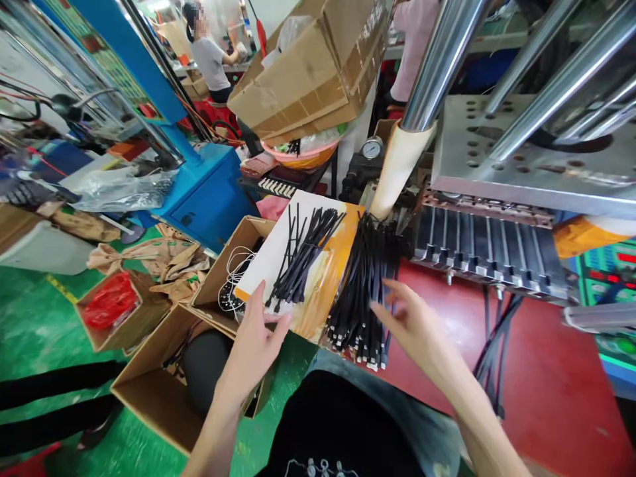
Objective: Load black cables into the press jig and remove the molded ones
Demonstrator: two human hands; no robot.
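Note:
My left hand (256,344) is at the near edge of a white and yellow board (318,311), thumb and fingers apart, nothing in it. On that board lies a loose bunch of short black cables (308,255). To its right is a larger pile of black cables (360,291), with metal-tipped ends toward me. My right hand (410,321) is over the right side of this pile with its fingers spread and holds nothing visible. Whether its fingertips touch the cables I cannot tell. More black cables (494,358) lie farther right on the red tabletop (551,377).
A press with a slotted metal block (489,252) and steel rods stands at the right rear. Open cardboard boxes (149,391) sit at floor level on the left. A large carton (298,73) rests over a pink basin (303,156). Another person (211,59) sits in the background.

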